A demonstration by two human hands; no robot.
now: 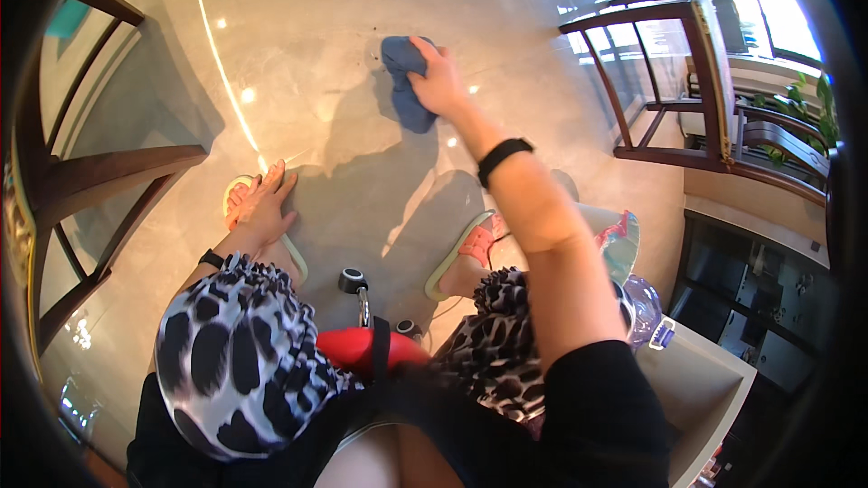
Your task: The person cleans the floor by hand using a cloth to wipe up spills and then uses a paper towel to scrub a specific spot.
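- Gripping the blue cloth (411,110) on the floor (316,0), your right hand (440,79) bends its fingers round the bunched fabric.
- The cloth lies ahead of you, beyond both sandals (466,251).
- Your left hand (264,203) has its fingers spread over your left foot; whether they touch, I cannot tell.
- Dark wooden furniture (113,179) stands at your left.

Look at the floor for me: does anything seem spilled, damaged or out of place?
A few dark specks stand out on the floor, just left of the blue cloth under the right hand. They look odd against the smooth, pale surface; they are too small to identify. I see no clear spill or damage.
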